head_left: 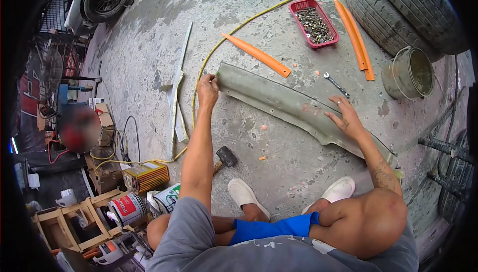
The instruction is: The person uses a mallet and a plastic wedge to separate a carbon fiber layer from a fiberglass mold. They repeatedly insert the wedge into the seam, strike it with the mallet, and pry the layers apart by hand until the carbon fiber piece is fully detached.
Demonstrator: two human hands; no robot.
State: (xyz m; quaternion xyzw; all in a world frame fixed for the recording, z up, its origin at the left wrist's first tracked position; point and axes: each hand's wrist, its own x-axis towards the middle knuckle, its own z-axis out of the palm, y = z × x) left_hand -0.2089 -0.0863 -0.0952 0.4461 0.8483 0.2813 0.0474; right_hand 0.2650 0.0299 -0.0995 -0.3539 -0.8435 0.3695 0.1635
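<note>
A long grey-green car body panel (pixel 279 100) lies slantwise on the concrete in front of me. At its left end my left hand (pixel 208 91) is closed in a pinch. A small green bit shows by those fingertips, but I cannot make out what they hold. My right hand (pixel 347 118) has its fingers spread over the right part of the panel, near some reddish smudges. Just beyond that hand is a wrench (pixel 337 85). Between my left arm and my shoe lies a black-headed mallet (pixel 227 156).
Orange strips (pixel 259 55) and a pink basket (pixel 313 23) of bolts lie beyond the panel. A yellow hose (pixel 244 22) crosses the floor. To the right stand tyres (pixel 393 13) and a bucket (pixel 398 79). Paint cans (pixel 127 208) and a wooden pallet (pixel 72 222) sit left.
</note>
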